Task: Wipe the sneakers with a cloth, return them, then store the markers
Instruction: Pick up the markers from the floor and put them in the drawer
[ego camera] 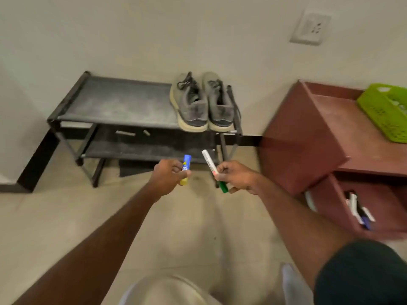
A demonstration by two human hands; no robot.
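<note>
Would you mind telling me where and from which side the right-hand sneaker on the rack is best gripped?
Grip the right sneaker at its heel collar, coming from the front and above. Both heels point outward at the rack's front edge, the opening faces up, and the left sneaker sits close beside it, blocking a side grip. Both hands are full, so a marker goes down first.

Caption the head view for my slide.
Sneakers back on the rack; left hand and right hand each hold a marker.
</note>
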